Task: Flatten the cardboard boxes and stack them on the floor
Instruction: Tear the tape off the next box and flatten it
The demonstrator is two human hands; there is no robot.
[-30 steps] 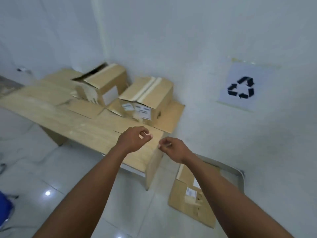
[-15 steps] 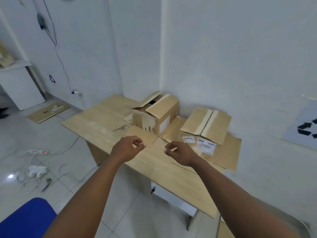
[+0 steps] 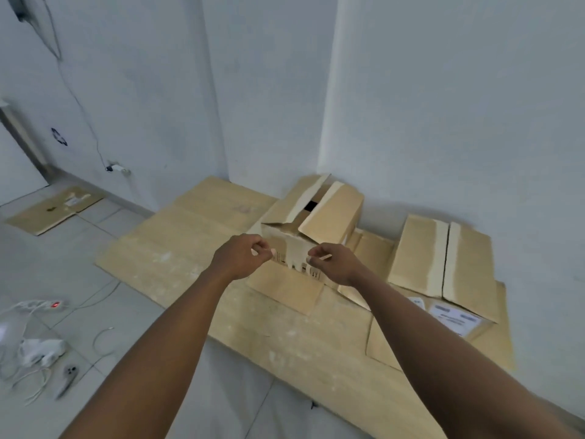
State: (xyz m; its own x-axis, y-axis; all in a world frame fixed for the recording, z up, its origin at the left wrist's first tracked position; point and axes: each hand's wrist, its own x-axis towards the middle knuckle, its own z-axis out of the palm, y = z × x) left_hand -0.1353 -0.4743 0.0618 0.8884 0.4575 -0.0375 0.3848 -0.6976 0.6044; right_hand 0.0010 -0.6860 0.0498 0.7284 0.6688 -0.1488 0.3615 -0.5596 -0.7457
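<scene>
A cardboard box [image 3: 332, 217] with its top flaps partly open stands on the wooden table [image 3: 177, 245] against the wall. A second box [image 3: 443, 258], taped and closed, with white labels on its front, sits to its right on a flat sheet of cardboard [image 3: 493, 343]. My left hand [image 3: 242, 259] and my right hand [image 3: 335, 264] are stretched out side by side in front of the open box's near face. Both have curled fingers and hold nothing. Whether they touch the box I cannot tell.
A flattened cardboard box [image 3: 53, 210] lies on the tiled floor at the far left by the wall. A power strip [image 3: 41, 305], a white adapter [image 3: 38, 351] and loose cables lie on the floor at the lower left. White walls stand close behind the table.
My view has swung left and moved closer to the table. Both hands, still curled, now hang right in front of the open box instead of over the table's near edge.
</scene>
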